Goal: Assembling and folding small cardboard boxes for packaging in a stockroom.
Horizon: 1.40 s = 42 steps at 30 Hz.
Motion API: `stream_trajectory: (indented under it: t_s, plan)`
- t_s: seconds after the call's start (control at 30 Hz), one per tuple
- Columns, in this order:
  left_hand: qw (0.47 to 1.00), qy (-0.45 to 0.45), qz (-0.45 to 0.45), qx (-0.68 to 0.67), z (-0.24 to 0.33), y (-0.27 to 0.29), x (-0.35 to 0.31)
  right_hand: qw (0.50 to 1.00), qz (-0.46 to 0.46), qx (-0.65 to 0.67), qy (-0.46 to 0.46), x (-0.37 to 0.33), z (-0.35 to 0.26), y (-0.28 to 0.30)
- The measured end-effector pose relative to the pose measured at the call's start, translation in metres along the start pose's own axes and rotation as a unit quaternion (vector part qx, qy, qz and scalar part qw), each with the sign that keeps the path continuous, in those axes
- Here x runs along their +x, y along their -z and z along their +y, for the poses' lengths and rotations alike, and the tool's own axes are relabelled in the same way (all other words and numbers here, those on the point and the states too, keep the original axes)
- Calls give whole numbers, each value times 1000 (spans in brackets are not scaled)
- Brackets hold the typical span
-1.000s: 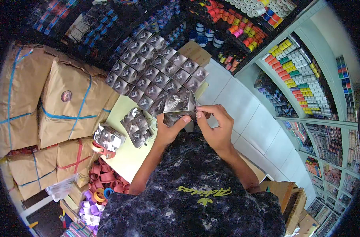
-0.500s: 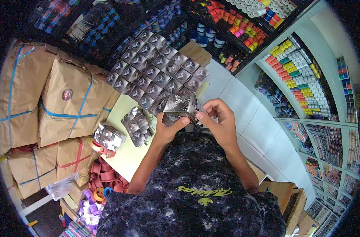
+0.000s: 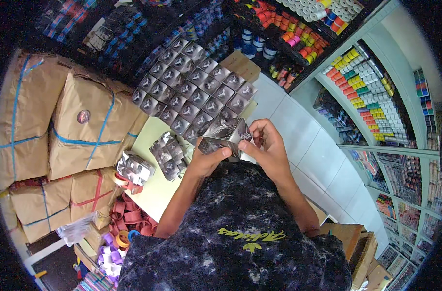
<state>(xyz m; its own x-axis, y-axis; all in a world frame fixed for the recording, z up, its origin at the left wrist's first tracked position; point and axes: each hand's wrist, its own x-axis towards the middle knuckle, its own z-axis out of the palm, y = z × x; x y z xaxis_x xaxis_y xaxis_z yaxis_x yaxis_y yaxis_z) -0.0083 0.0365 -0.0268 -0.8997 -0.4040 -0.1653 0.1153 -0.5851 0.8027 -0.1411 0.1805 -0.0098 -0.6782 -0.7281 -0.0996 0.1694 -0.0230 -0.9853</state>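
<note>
Close to my chest I hold a small printed cardboard box (image 3: 224,130), dark grey and silver, with flaps at its near right end standing out. My left hand (image 3: 207,159) grips its left side, thumb on the near face. The fingers of my right hand (image 3: 266,148) pinch a flap at the right end. Just beyond, rows of matching boxes (image 3: 187,88) stand packed side by side on a pale yellow table (image 3: 150,190). Left of my left hand lies a stack of flat, similar printed cartons (image 3: 168,156), with another bundle (image 3: 133,168) beside it.
A tape dispenser (image 3: 127,183) lies at the table's left edge. Brown paper parcels (image 3: 82,126) tied with blue tape are piled at the left, above red rings (image 3: 128,213). Shelves of thread spools (image 3: 366,102) line the right, beyond a tiled floor (image 3: 303,140). Cardboard cartons (image 3: 349,242) stand at lower right.
The box in my hands has tilted, showing more of its near side and open end. My right thumb has moved slightly left and down, onto the flap.
</note>
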Motion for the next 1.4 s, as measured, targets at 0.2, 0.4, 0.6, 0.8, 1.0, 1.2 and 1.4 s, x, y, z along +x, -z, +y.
stream_trajectory:
  t_s: [0.2,0.4,0.6,0.8,1.0,1.2,1.4]
  plan:
    - [999,-3,-7,-38,-1,-1,3,999,23,-3,46,-2,-2,-5]
    - [984,23,13,-176,-5,5,13,978,-106,4,182,-1,-12,9]
    - [976,48,6,-213,-8,20,14,952,-103,-162,239,0,-12,16]
    - [985,66,-43,-154,-4,12,12,985,50,-3,166,-3,-7,-5]
    - [986,79,-35,-144,-7,18,15,963,49,-154,216,-1,-4,-4]
    - [981,79,-30,-172,-7,25,16,973,5,-163,163,1,-12,-4]
    - [982,71,-32,-172,-4,27,19,954,-12,-209,214,6,-17,-1]
